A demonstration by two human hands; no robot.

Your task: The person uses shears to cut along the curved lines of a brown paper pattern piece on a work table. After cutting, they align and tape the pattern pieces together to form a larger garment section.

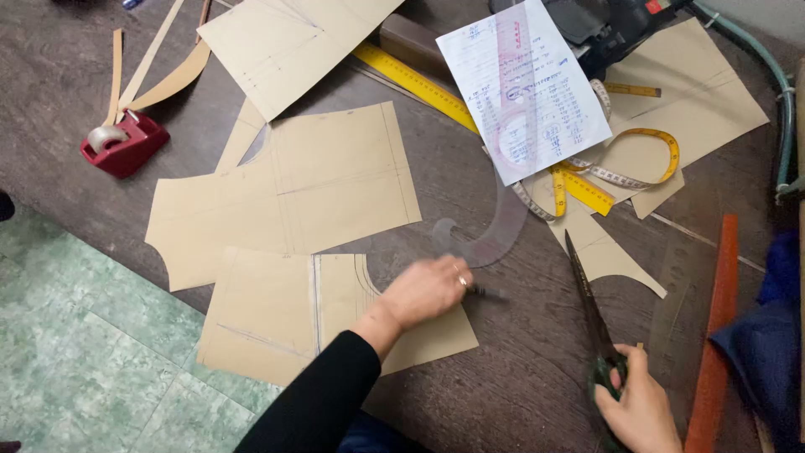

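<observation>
My left hand (425,289) rests on the right edge of a brown paper pattern piece (277,315) and grips a dark pen (486,293) that pokes out to the right. A clear curved ruler (490,239) lies just beyond its fingers. At the lower right, my right hand (641,403) is closed on the dark green handles of long scissors (591,306). Their blades are together and point up toward another brown paper scrap (608,252).
More brown pattern pieces (335,180) cover the dark wooden table (503,386). A red tape dispenser (126,143) sits far left. A white written sheet (524,88), yellow rulers (419,84) and a yellow measuring tape (646,155) lie at the top. An orange ruler (713,335) is at the right.
</observation>
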